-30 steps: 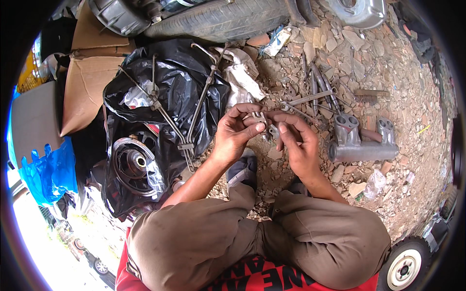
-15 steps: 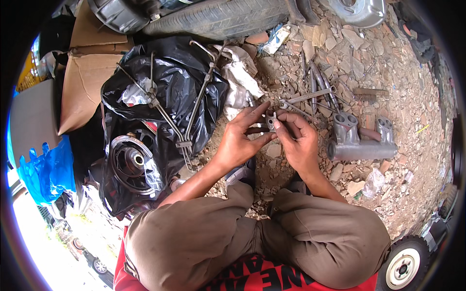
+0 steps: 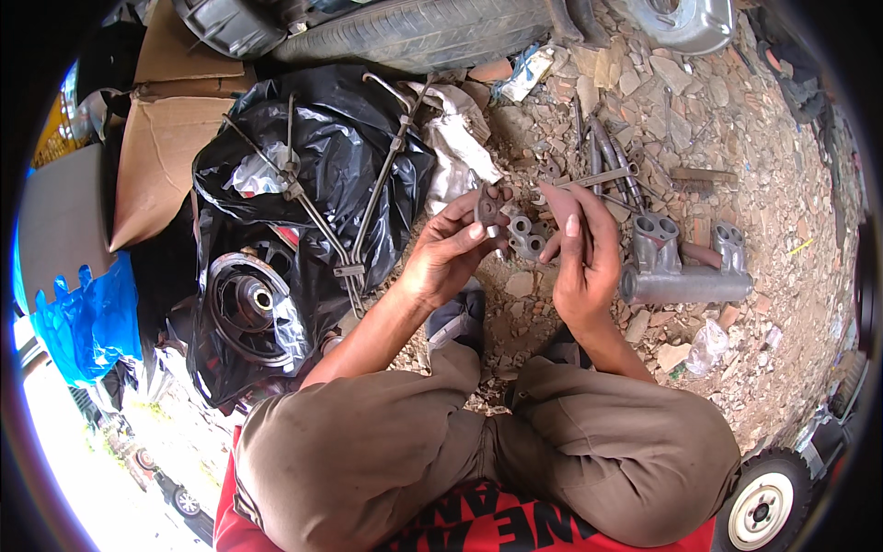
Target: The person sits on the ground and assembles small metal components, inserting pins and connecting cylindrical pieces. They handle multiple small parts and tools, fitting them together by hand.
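My left hand (image 3: 451, 253) pinches a small dark metal flange (image 3: 487, 210) between thumb and fingers. Close by on the right, my right hand (image 3: 589, 253) grips a flat reddish-brown piece of sandpaper (image 3: 557, 204), its fingers and thumb pressed together. The two hands are apart. Between them, on the rubble below, lie small grey metal pieces with round holes (image 3: 526, 237). A combination wrench (image 3: 598, 177) lies just beyond my right hand. To the right of that hand rests a grey metal manifold (image 3: 690, 285) with paired round ports.
Black plastic bags (image 3: 322, 138) with bent metal rods (image 3: 322, 221) and a round metal wheel part (image 3: 248, 308) lie at left. A white cloth (image 3: 455, 147) sits behind my left hand. A wire brush (image 3: 704, 175) lies at right; a tyre (image 3: 414, 41) spans the far side.
My hands have moved apart. My left hand has turned, showing the flange in its pinch; my right hand has moved slightly right, and the sandpaper now shows. The holed pieces between them have come into view.
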The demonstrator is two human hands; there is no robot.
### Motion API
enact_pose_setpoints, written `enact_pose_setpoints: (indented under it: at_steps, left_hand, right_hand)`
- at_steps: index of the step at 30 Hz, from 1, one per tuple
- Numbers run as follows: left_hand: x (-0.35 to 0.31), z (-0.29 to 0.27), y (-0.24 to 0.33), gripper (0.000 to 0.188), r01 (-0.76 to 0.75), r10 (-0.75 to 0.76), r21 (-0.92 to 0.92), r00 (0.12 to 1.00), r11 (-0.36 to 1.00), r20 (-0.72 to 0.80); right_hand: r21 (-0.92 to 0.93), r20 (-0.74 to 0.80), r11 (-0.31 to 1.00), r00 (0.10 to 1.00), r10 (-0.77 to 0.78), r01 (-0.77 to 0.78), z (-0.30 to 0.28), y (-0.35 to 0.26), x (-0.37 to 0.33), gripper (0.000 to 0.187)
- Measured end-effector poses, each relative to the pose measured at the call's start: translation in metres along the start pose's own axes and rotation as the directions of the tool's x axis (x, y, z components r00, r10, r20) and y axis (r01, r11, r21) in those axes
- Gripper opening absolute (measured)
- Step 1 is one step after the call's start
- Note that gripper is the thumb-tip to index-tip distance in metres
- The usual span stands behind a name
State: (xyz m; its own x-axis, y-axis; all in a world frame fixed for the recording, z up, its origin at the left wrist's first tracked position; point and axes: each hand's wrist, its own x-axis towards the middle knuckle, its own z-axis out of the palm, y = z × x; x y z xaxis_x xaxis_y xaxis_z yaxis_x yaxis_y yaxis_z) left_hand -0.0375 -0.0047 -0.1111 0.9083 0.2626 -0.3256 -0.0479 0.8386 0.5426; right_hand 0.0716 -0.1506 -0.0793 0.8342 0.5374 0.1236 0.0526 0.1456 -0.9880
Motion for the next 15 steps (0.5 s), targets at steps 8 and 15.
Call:
enact_pose_setpoints:
  at_steps: [8, 15]
  left_hand:
    - [-0.006, 0.006, -0.009, 0.064, 0.085, -0.064, -0.215, 0.993, 0.973, 0.103]
    - [-0.004, -0.002, -0.005, 0.057, -0.094, 0.096, -0.023, 0.993, 0.995, 0.07]
  right_hand:
    - [-0.175, 0.327, 0.931, 0.911, -0.252, 0.32, 0.002, -0.005, -0.003, 0.038]
    - [-0.257, 0.449, 0.909, 0.873, -0.189, 0.329, 0.015, -0.009, -0.004, 0.041]
